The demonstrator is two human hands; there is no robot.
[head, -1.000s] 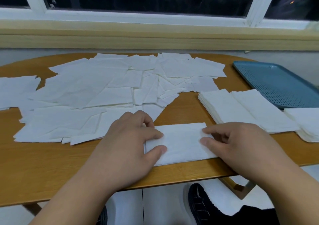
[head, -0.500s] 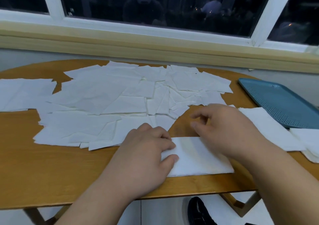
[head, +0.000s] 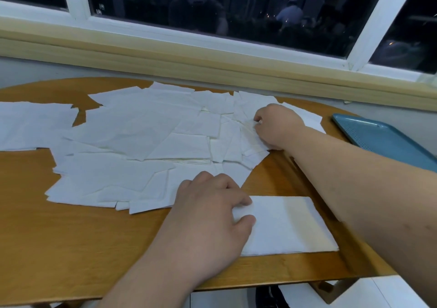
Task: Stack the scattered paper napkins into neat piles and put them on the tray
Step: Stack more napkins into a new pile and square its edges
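The left hand point(head: 208, 215) lies flat with its fingertips pressing the near end of the folded napkin point(head: 286, 225) at the table's point(head: 71, 248) front edge, pinning rather than gripping it. Out goes the right hand point(head: 276, 125), fingers curled and pinching at a sheet in the scattered napkins point(head: 142, 142) spread across the middle of the table; whether it has a sheet properly caught, one cannot tell. This paper looks feather-light, limp and quick to crumple, so the sensible hold is a light pinch at a free corner or edge, one sheet at a time. A second ago both hands were on the folded napkin; now the right has left it and reached far into the spread. The tray point(head: 378, 137) waits at the right, nothing seen on it.
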